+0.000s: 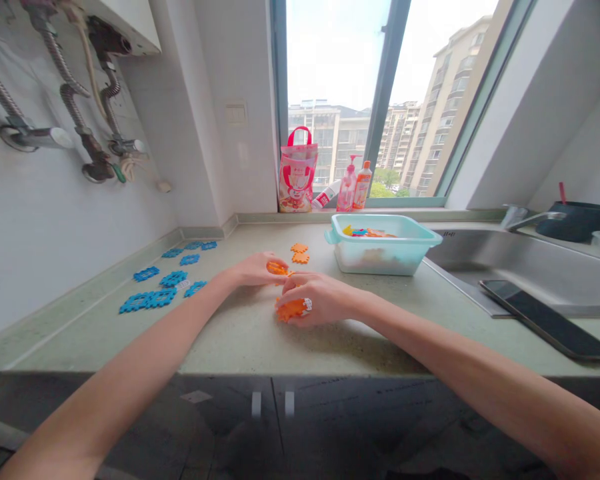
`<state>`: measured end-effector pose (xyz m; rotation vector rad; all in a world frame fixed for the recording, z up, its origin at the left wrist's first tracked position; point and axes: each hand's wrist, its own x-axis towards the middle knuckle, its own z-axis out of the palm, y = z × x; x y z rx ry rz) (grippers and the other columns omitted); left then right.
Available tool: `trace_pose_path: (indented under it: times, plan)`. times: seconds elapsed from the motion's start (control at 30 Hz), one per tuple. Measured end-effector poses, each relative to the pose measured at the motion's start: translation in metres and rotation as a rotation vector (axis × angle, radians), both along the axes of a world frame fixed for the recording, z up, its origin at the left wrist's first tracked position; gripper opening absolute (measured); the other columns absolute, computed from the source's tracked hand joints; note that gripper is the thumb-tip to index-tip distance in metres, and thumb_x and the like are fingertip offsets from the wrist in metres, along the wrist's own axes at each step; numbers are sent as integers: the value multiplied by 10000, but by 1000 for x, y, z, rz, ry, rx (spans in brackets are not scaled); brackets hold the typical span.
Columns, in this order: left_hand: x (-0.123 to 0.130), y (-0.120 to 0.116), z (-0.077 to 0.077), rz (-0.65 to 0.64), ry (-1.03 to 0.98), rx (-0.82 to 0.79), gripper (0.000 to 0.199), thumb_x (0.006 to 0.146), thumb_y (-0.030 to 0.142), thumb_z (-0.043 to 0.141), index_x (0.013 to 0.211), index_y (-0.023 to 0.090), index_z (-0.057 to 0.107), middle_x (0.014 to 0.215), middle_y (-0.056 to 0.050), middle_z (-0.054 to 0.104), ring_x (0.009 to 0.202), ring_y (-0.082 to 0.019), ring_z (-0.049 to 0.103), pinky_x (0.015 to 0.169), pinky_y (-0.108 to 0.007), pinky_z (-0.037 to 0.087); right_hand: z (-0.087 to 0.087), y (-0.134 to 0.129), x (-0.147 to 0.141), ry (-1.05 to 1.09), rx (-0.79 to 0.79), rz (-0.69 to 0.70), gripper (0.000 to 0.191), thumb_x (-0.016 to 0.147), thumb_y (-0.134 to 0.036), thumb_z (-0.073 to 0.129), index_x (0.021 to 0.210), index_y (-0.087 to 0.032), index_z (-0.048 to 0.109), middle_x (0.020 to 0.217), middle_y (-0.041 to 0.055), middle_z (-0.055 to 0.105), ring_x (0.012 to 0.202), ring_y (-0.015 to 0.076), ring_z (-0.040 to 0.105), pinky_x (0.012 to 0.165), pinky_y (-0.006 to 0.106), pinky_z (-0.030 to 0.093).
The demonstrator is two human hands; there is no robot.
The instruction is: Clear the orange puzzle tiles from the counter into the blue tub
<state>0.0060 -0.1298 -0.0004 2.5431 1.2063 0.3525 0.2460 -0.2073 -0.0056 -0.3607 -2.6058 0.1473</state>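
My left hand [257, 269] is curled round an orange notched-edge puzzle piece [279, 268] above the counter. Close by on the right, my right hand [326, 298] has its fingers bent over another orange notched piece [292, 309], with a small white cut-out shape [308, 305] at its edge. The fingertips of both hands come near each other, and the bit of orange between them is partly hidden. Just beyond the hands lie two more orange pieces [300, 257]. Several blue notched pieces [173, 279] are spread over the counter left of my left arm.
A pale turquoise tub [385, 257] with colourful pieces inside stands right of the hands. Farther right are a steel sink [525, 267] and a black phone [550, 320] across its front rim. A bag [299, 177] and bottles [347, 187] stand by the window.
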Motion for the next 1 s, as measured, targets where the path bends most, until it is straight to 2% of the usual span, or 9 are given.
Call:
trace_pose_path:
  times: [0.13, 0.3, 0.4, 0.5, 0.63, 0.7, 0.8, 0.9, 1.0]
  plan:
    - [5, -7, 0, 13, -1, 36, 699, 660, 688, 832, 1238, 300, 778, 1172, -69, 682, 1016, -262, 678, 899, -310, 493, 35, 27, 51, 260, 222, -315, 294, 898, -323, 724, 1186, -299, 774, 1176, 67, 725, 1050, 240, 674, 968, 404, 535]
    - [1, -1, -3, -19, -21, 28, 623, 771, 716, 732, 1224, 292, 781, 1166, -74, 668, 1025, -245, 679, 924, -312, 478, 67, 57, 143, 235, 340, -1041, 317, 892, -374, 705, 1160, -228, 791, 1039, 113, 737, 982, 297, 670, 913, 444, 523]
    - [-2, 0, -3, -60, -41, 19, 597, 794, 697, 720, 1211, 274, 778, 1185, -77, 680, 1071, -250, 674, 935, -311, 477, 70, 56, 157, 184, 375, -1223, 463, 881, -413, 719, 1282, -183, 732, 1090, 154, 740, 1022, 349, 657, 911, 477, 510]
    - [-3, -3, -2, -66, -80, 17, 563, 778, 672, 751, 1162, 260, 784, 1171, -74, 709, 1085, -253, 669, 928, -309, 479, 64, 46, 123, 289, 464, -1005, 379, 963, -391, 640, 1269, -183, 722, 1219, 154, 719, 1156, 344, 624, 1006, 487, 484]
    - [-3, -4, -6, -49, -142, 53, 508, 752, 611, 795, 1094, 236, 776, 1085, -54, 745, 998, -229, 682, 890, -302, 496, 27, 32, 49, 205, 236, -528, 324, 1011, -403, 620, 1275, -241, 716, 1222, 98, 731, 1068, 240, 688, 980, 383, 526]
    - [-4, -4, -8, -27, -189, 67, 460, 734, 544, 812, 1059, 223, 768, 1045, -44, 749, 951, -214, 686, 865, -296, 514, 4, 30, 20, 46, 133, -414, 433, 945, -478, 723, 1310, -246, 710, 1259, 116, 726, 1107, 265, 688, 972, 394, 534]
    - [-5, -4, -12, -29, -265, 75, 369, 711, 418, 805, 1008, 204, 757, 1033, -39, 734, 926, -202, 688, 864, -296, 540, -19, 31, 0, -76, 21, -427, 425, 943, -401, 739, 1328, -222, 710, 1095, 109, 765, 992, 242, 718, 896, 356, 543]
    - [-7, -3, -13, -50, -327, 96, 294, 718, 323, 744, 986, 202, 751, 1058, -35, 702, 915, -186, 691, 894, -306, 561, -12, 31, 3, -48, 71, -441, 384, 923, -311, 738, 1300, -238, 724, 1060, 89, 758, 920, 215, 710, 845, 328, 536]
    - [-9, 0, -14, -20, -367, 80, 282, 718, 292, 697, 982, 205, 744, 1076, -34, 673, 881, -172, 692, 887, -316, 580, 20, 28, 26, 92, 278, -472, 416, 929, -338, 709, 1337, -260, 692, 1167, 99, 741, 1019, 245, 680, 924, 373, 522]
